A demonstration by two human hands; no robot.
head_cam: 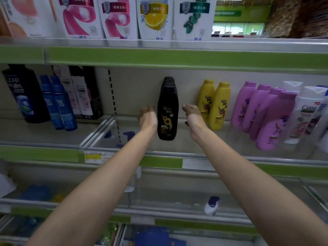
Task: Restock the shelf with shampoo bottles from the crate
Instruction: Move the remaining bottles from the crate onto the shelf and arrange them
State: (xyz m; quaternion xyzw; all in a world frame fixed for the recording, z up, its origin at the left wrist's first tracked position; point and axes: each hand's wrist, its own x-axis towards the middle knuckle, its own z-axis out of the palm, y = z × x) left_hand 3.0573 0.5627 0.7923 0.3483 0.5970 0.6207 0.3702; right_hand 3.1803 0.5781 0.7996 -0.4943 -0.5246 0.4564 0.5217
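- A large black Clear bottle (24,93) stands at the far left of the shelf (177,153), with two blue spray bottles (57,103) just beside it and pink-and-white Clear packs (81,96) behind
- A clear divider (99,128) separates that group from the middle bay
- The left hand (146,115) reaches in just left of the black shampoo bottles (167,110), fingers loosely curled, holding nothing
- The black shampoo bottles stand upright in a single file running back toward the rear wall
- The right hand (192,112) hovers just right of the row, also curled and empty
- Two yellow bottles (215,103) stand near that hand, then leaning purple bottles (266,114) and white Clear bottles (305,112)
- White refill pouches (138,16) fill the shelf above
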